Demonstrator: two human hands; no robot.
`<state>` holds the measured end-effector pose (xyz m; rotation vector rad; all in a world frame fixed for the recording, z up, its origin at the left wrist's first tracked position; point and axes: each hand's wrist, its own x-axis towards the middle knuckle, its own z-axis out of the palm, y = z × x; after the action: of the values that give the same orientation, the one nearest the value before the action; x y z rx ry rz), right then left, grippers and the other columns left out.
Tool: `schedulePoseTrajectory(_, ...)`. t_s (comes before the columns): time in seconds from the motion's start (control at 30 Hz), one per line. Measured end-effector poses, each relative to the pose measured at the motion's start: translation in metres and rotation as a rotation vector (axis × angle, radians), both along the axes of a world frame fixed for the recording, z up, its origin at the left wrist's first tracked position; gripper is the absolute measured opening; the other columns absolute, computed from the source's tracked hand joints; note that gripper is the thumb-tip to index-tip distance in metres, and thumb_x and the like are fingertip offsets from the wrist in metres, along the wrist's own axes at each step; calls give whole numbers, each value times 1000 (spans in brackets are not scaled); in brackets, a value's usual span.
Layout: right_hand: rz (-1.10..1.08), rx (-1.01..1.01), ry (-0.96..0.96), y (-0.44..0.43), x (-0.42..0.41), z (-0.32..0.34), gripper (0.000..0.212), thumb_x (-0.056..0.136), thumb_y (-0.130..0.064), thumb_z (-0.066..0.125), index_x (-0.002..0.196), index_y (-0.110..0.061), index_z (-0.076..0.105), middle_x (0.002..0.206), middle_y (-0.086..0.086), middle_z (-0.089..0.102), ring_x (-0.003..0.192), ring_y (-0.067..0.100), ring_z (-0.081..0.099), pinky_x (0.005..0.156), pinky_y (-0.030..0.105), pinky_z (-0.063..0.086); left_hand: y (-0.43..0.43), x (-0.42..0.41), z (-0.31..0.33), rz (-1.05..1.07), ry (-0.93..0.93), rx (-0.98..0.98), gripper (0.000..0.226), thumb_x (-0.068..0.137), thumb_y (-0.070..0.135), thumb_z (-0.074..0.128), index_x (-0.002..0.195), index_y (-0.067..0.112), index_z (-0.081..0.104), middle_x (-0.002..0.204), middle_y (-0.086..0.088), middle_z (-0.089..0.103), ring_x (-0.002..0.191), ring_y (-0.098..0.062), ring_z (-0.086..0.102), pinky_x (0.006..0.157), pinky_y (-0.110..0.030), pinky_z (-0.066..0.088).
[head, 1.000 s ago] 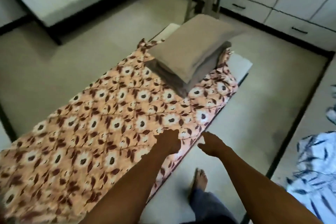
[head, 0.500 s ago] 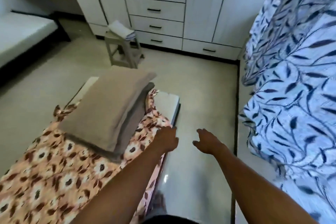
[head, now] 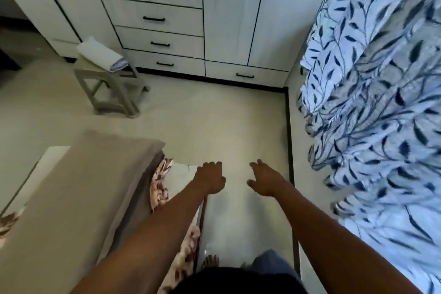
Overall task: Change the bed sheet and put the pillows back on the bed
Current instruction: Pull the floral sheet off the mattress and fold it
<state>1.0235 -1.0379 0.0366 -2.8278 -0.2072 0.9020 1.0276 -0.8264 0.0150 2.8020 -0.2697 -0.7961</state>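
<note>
**Pillows** (head: 78,198): two, stacked, lower left of frame, on the floral bed sheet. Taupe covers in matte woven cloth. Flat rectangular slabs with soft edges, upper one lighter, lower one darker. Judged light, squashy and quick to buckle. Best taken at the two short ends or scooped from beneath as a pair.

**Floral bed sheet** (head: 159,186): orange-and-brown flower print, thin and limp, bunched in folds along the pillows' right edge, lower centre-left. Judged light and floppy, apt to drag. Best gripped at a corner or hem.

**Mattress** (head: 182,173): pale bare corner just past the sheet, near centre, low on the floor.

**Left hand** (head: 211,178): centre of frame, above the mattress corner, palm down, fingers loosely bent, holding nothing. Contact with the mattress cannot be told.

**Right hand** (head: 265,180): just right of the left, above bare floor, fingers relaxed and slightly spread, holding nothing.

**Leaf-print cloth** (head: 381,126): right side of frame, pale blue with dark leaves, crumpled in deep folds. Probably a sheet; whether fresh or used cannot be told.

**Stool** (head: 112,93): upper left, grey-beige, moulded, cross-braced legs.

**Folded white cloth** (head: 99,53): on the stool seat.

**Wardrobe** (head: 155,16): top of frame, white wood-grain panels, drawers with black bar handles.

**Floor** (head: 214,122): pale glossy tile, dark border line.
</note>
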Motion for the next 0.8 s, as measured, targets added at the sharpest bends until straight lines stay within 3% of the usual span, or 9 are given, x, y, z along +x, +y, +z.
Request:
schedulePoseTrajectory(0.27,113,-24,-10,-12,209,-25,68,101,-40,54,154,-6,27,163,21,20,147,36,30,114,52,37,-13,193,-14,43,-5,77,60,103,41,45,150,5,33,148,-17,44,136,-36,42,110,-46,38)
schedulePoseTrajectory(0.5,341,-22,55,14,397,-14,67,102,-43,50,155,-10,25,165,18,16,149,35,27,117,51,32,-2,341,0,273,-6,80,57,102,41,46,149,9,36,151,-13,44,139,-32,41,112,-43,36)
schedulePoseTrajectory(0.8,710,-19,46,175,572,-10,69,105,-46,43,159,-10,19,168,16,12,152,31,21,120,48,28,126,431,-2,596,7,81,56,102,41,45,147,8,37,143,-13,49,131,-32,46,105,-43,39)
